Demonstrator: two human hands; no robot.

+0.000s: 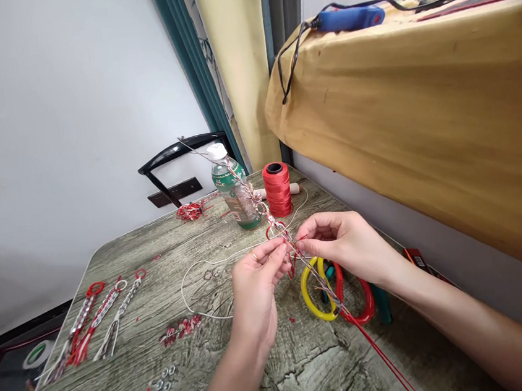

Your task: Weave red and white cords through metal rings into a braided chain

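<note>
A braided cord (pixel 258 203) of mixed red, white and grey strands runs slantwise from near the bottle down between my hands, its loose ends trailing to the lower right. My left hand (pixel 261 276) pinches red string at the cord from the left. Opposite it, my right hand (pixel 335 237) has thumb and forefinger closed on red string at the cord. A small red loop hangs just under the fingertips. Right below lie scissors with yellow and red handles (pixel 367 309), partly covered by the cord and my right wrist.
A green-labelled bottle (pixel 233 192) and a spool of red thread (pixel 278 190) stand at the back. Finished braided pieces (pixel 108 311) lie left, metal rings (pixel 168 379) nearer. White cord (pixel 203 262) curves across the table. A blue-handled corded tool (pixel 349 19) rests on the yellow-covered surface.
</note>
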